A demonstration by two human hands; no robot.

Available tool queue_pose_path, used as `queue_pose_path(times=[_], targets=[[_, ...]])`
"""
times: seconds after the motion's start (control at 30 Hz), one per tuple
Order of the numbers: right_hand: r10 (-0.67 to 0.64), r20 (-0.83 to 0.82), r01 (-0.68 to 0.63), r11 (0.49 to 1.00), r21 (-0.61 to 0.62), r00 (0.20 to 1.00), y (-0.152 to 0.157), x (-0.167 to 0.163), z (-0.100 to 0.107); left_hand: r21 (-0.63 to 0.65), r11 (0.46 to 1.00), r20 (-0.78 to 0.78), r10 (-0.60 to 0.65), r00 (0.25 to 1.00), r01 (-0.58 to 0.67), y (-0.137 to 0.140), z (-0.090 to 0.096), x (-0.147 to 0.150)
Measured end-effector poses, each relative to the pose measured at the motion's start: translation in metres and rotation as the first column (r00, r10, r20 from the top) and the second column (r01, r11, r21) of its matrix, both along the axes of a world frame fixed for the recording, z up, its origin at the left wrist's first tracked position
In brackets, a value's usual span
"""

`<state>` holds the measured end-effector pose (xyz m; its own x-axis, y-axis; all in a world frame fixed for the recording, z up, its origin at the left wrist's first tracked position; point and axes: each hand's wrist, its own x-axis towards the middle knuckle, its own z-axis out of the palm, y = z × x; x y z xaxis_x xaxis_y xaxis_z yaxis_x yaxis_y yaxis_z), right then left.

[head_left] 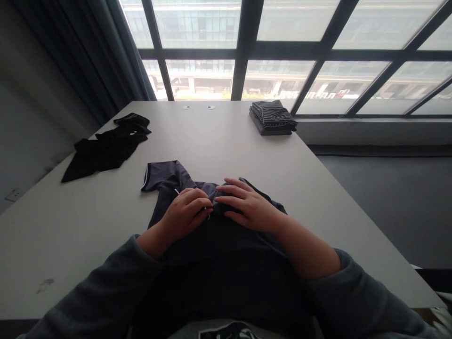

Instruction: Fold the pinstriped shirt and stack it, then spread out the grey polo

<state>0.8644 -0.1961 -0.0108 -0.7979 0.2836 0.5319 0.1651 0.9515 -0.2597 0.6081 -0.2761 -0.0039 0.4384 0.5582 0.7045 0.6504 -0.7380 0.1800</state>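
A dark grey-blue short-sleeved shirt point(164, 176) lies spread on the table in front of me. One sleeve with a white-edged cuff points to the far left. My left hand point(187, 209) is closed, its thumb and fingers pinching the shirt near the upper middle. Small white edges or strings show beside those fingers; what they are I cannot tell. Over the same area my right hand point(247, 202) rests on the cloth, fingers apart, fingertips close to the left hand. Both forearms cover part of the shirt, and its lower part fades into shadow near my body.
Several black garments lie loosely on the left of the white table point(197, 136), one being a black garment point(106, 150). At the back right corner sits a folded stack of dark clothes point(271, 117), striped on top. Windows point(282, 75) and a curtain point(88, 52) stand behind.
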Motion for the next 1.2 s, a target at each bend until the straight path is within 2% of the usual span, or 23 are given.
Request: queue_pose_path(times=[0.23,0.4,0.53,0.67,0.73,0.9,1.07,1.2], targets=[[0.057,-0.065,-0.059,0.998,-0.032,0.996,-0.003,-0.007,-0.003,0.063,0.996,-0.095,-0.051,0.994,0.057,-0.004,0.008,0.003],[0.024,-0.069,-0.017,0.995,0.100,0.997,-0.004,-0.010,-0.006,0.078,0.995,-0.137,-0.053,0.989,0.064,-0.006,0.009,0.004],[-0.005,-0.108,0.025,0.983,0.182,0.994,-0.005,-0.006,-0.001,0.056,0.997,-0.140,-0.046,0.989,0.054,-0.006,0.009,0.003],[0.091,-0.059,-0.080,0.984,0.162,0.994,-0.004,-0.004,0.003,0.058,0.996,-0.121,-0.062,0.991,0.070,-0.006,0.008,0.003],[0.101,-0.051,-0.094,0.987,0.129,0.994,-0.001,-0.003,0.002,0.063,0.996,-0.111,-0.052,0.992,0.060,-0.005,0.008,0.002],[0.032,-0.075,-0.025,0.995,0.094,0.997,0.006,0.003,0.001,0.053,0.998,-0.061,0.019,0.998,-0.016,-0.005,0.004,-0.003],[-0.057,-0.102,0.066,0.994,0.089,0.993,0.015,0.012,0.000,0.090,0.986,0.034,0.140,0.990,-0.143,-0.004,0.000,-0.009],[-0.174,-0.080,0.178,0.983,0.044,0.981,0.023,0.020,-0.005,0.031,0.983,0.125,0.177,0.976,-0.182,-0.002,-0.004,-0.011]])
